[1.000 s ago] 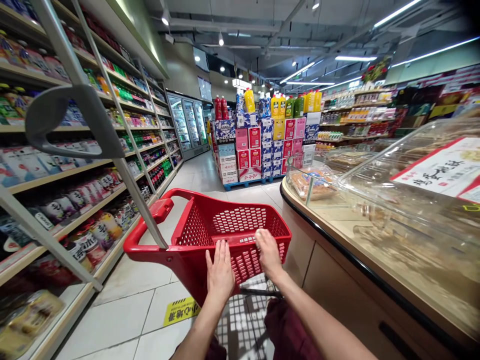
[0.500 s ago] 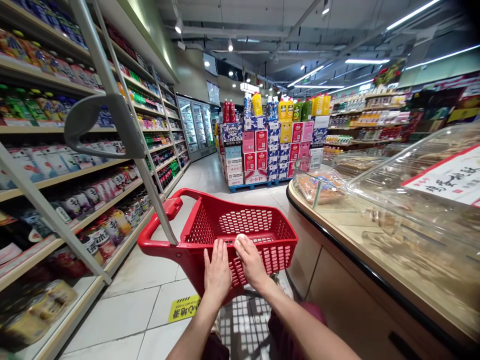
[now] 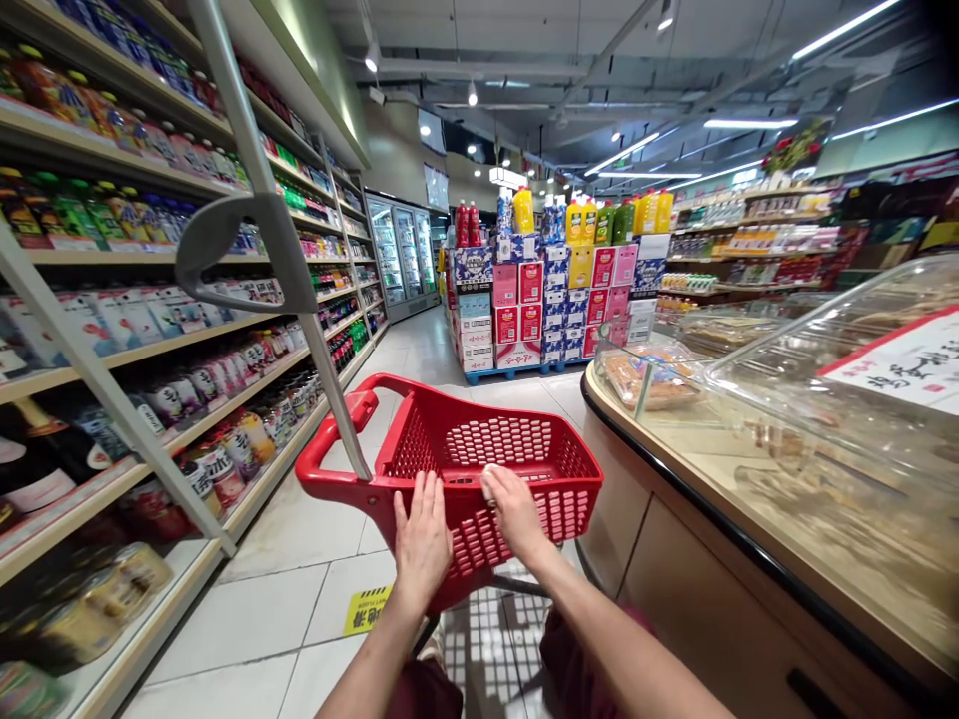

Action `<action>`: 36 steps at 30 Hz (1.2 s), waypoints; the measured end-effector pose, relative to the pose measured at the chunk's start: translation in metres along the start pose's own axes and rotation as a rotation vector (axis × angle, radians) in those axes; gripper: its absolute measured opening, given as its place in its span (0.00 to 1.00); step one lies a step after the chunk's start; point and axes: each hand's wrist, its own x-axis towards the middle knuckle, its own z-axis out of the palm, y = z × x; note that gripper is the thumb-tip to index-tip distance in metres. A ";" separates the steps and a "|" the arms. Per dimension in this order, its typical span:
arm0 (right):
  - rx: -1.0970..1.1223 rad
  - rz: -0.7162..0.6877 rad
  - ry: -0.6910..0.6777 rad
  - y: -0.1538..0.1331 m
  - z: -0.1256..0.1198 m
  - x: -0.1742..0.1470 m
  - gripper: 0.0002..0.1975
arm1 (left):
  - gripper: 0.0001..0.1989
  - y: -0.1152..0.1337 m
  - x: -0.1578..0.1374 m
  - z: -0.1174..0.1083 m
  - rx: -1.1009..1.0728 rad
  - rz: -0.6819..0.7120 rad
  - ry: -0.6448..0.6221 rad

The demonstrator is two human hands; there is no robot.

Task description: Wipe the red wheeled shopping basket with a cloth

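Red shopping cart (image 3: 469, 487) right at your fingers, long axis crosswise to you — looped handle end (image 3: 330, 484) left of the left fingers, basket nose pointing right, past the right fingers. Your left hand (image 3: 424, 539) lies flat at the near rim, fingers straight, gripping nothing. Your right hand (image 3: 515, 514) has its fingers bent round a small pale wad (image 3: 489, 483) at the same rim. Left of the fingers a grey pole (image 3: 330, 389) rises, hiding part of the drinks shelves (image 3: 127, 257). Right: worktop (image 3: 663, 429) just beside the nose. Beyond the fingers — stacked cartons (image 3: 516, 320).
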 end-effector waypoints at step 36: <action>0.367 -0.136 0.036 -0.164 0.054 0.057 0.19 | 0.30 -0.088 -0.019 -0.020 0.046 -0.177 0.262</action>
